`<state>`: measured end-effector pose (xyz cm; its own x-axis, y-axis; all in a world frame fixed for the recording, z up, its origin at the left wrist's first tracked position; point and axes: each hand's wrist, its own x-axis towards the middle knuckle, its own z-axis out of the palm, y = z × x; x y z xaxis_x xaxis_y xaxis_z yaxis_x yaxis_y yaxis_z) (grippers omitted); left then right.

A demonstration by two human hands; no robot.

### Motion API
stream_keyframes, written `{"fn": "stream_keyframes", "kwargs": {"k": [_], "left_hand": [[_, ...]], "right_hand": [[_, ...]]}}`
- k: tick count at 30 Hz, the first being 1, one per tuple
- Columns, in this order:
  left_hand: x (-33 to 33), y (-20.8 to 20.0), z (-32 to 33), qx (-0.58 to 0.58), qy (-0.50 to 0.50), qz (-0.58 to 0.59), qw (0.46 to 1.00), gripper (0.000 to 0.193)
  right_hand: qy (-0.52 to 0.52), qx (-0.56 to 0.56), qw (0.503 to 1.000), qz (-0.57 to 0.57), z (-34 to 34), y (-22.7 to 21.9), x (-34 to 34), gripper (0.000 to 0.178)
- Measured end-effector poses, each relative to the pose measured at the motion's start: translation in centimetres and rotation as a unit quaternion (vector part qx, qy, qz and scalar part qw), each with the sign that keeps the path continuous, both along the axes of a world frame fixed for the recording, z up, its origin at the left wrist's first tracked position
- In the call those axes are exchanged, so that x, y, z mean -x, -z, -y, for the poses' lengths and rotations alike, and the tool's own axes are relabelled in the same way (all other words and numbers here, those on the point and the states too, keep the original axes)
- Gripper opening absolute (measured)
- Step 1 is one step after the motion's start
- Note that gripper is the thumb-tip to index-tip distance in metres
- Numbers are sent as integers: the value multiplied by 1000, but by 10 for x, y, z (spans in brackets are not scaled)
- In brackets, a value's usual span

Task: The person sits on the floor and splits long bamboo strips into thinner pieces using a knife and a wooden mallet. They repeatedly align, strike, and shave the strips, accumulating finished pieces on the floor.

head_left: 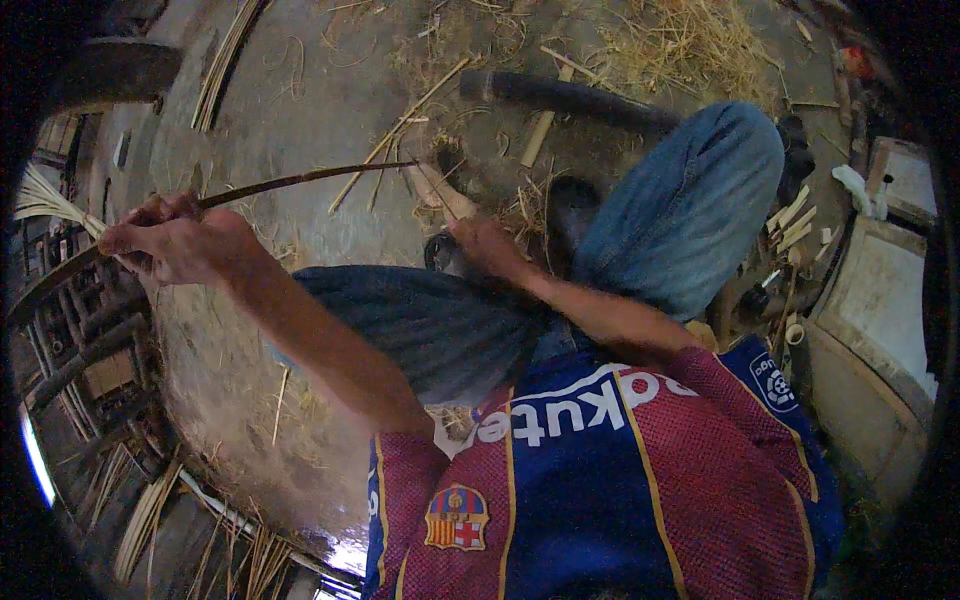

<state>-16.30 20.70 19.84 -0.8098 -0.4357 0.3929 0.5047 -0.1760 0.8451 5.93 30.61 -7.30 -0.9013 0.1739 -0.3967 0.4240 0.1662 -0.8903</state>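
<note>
My left hand (185, 240) is closed around a long, thin, dark strip (290, 180), bamboo by its look. The strip runs in a shallow arc from the far left edge, through my fingers, to a tip beside a pale wooden-looking piece (428, 184). My right hand (485, 243) is low between my knees, its fingers bent round the near end of that pale piece. Blur and shadow hide whether the piece is a handle or a stick, and whether it touches the strip.
A dark tube (560, 95) lies on the floor ahead, with straw-like shavings (690, 50) beyond it. Thin sticks (400, 135) are scattered nearby. Bundled strips (225, 65) lie at upper left; a dark wooden rack (90, 360) stands left. Pale panels (870, 290) are at right.
</note>
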Motion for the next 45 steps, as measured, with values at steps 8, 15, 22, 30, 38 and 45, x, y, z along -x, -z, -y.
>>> {"fn": "stream_keyframes", "kwargs": {"k": [8, 15, 22, 30, 38, 45], "left_hand": [[-2, -1, -1, 32, -9, 22, 999, 45], [-13, -4, -10, -1, 83, -1, 997, 49], [-1, 5, 0, -17, 123, -26, 992, 42], [-5, 6, -8, 5, 35, -19, 999, 43], [-2, 8, -4, -5, 32, -2, 999, 46], [-9, 1, -15, 28, 10, -31, 999, 41]], "right_hand": [[87, -75, 982, -151, 10, 4, -11, 47], [65, 196, 961, 186, -3, -1, -9, 57], [126, 201, 965, 114, 7, 7, -7, 58], [66, -34, 991, -108, 11, -22, -3, 49], [43, -105, 987, -112, 12, 31, -10, 49], [76, -40, 995, -45, 16, 53, -6, 50]]}}
